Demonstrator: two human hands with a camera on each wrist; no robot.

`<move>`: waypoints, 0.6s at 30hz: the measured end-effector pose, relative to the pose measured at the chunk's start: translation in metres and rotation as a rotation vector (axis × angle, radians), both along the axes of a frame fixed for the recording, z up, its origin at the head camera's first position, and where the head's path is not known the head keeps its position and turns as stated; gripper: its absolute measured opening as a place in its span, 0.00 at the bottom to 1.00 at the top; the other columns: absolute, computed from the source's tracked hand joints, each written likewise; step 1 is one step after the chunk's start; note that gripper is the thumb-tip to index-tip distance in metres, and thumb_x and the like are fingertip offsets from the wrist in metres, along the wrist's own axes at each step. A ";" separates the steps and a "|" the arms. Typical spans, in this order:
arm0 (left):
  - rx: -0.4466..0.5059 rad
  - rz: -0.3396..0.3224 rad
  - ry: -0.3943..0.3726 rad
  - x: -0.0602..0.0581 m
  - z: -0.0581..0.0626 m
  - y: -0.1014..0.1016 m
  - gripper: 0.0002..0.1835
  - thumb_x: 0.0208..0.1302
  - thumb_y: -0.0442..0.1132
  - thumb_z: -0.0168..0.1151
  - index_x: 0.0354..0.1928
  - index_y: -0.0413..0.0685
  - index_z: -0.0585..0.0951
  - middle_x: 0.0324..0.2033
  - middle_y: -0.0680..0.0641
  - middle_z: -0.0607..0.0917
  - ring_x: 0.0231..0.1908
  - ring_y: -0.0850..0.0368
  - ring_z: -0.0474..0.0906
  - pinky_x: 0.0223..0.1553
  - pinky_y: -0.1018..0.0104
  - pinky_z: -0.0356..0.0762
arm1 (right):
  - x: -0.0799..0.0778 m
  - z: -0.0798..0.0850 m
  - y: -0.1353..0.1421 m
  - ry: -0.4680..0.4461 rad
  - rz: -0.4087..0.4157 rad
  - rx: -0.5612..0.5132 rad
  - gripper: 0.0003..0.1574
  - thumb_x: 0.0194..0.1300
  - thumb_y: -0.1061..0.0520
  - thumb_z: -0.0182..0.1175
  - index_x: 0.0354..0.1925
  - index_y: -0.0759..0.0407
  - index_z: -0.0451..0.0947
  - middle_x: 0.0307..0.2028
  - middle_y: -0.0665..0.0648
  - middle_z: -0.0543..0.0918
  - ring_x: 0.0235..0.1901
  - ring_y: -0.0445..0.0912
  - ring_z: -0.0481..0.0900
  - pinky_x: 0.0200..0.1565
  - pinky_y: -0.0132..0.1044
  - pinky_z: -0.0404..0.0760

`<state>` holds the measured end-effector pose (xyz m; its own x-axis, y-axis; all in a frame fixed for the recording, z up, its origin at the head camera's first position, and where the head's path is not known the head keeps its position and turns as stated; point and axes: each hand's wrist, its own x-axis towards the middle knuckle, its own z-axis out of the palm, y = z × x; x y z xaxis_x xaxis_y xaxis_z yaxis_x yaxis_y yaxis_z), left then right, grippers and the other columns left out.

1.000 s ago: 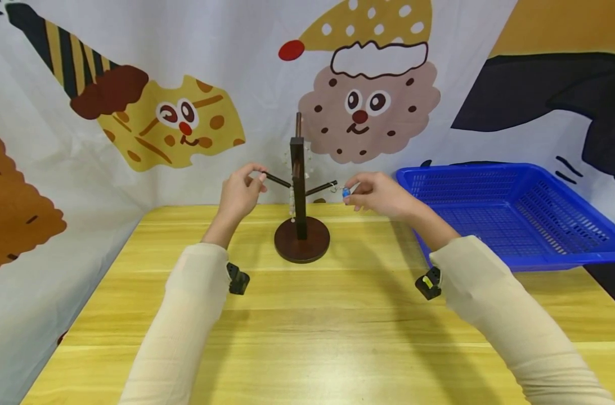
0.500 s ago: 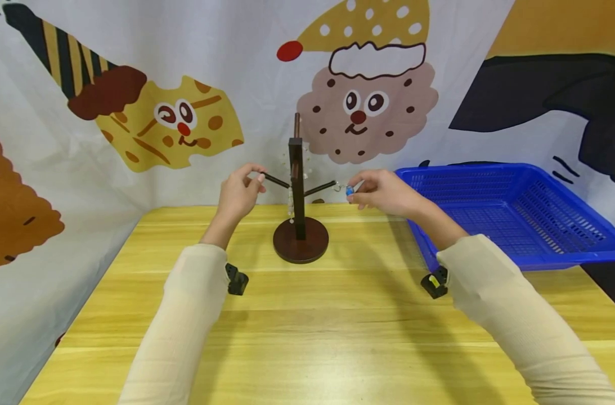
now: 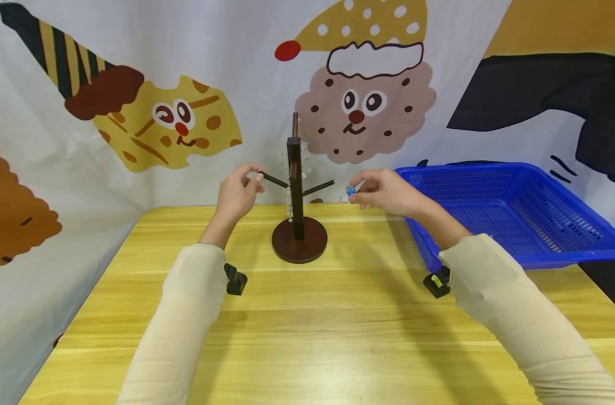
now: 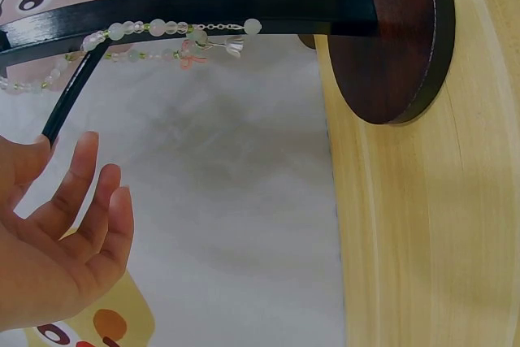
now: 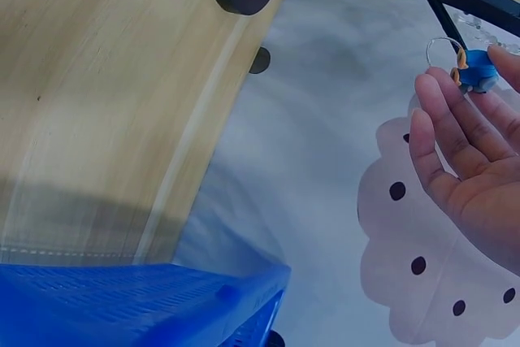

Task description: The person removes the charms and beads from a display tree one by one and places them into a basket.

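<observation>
A dark wooden jewelry stand (image 3: pixel 296 197) with a round base rises from the table, its thin arms sticking out from the post. The end of its left arm (image 3: pixel 275 179) is pinched between the thumb and index finger of my left hand (image 3: pixel 238 192). In my right hand (image 3: pixel 388 193), fingertips grip a small blue keychain (image 5: pixel 476 69) with orange parts and a thin metal ring. That ring hangs free, a short gap from the tip of the stand's right arm (image 3: pixel 319 188). A pale beaded bracelet (image 4: pixel 158 28) drapes over the left arm close to the post.
A blue plastic basket (image 3: pixel 520 262) stands at the right, close to my right forearm. Behind the wooden table (image 3: pixel 307 320) hangs a white cloth (image 3: pixel 256 34) printed with cartoon figures. More pale beads (image 5: pixel 483 30) show behind the post in the right wrist view.
My right hand has drawn slightly right with the keychain. Its ring, earlier at the right arm's tip, is now apart from it. The left hand keeps its pinch on the left arm.
</observation>
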<state>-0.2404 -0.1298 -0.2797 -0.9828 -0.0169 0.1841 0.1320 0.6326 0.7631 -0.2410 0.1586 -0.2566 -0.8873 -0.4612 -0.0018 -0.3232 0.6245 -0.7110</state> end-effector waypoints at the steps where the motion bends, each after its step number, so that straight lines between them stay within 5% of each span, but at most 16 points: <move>1: -0.002 0.000 0.000 0.000 0.000 0.000 0.14 0.71 0.44 0.45 0.51 0.51 0.75 0.32 0.43 0.83 0.17 0.53 0.63 0.19 0.65 0.61 | 0.000 0.000 0.000 0.000 0.001 0.001 0.17 0.62 0.57 0.59 0.47 0.65 0.74 0.32 0.57 0.83 0.30 0.47 0.78 0.37 0.41 0.75; 18: -0.015 0.002 0.021 -0.001 0.000 0.000 0.14 0.71 0.43 0.45 0.51 0.50 0.75 0.31 0.42 0.83 0.16 0.54 0.62 0.19 0.66 0.60 | 0.004 0.010 0.011 0.034 -0.002 0.020 0.17 0.62 0.57 0.59 0.48 0.64 0.74 0.32 0.57 0.84 0.31 0.48 0.79 0.34 0.42 0.76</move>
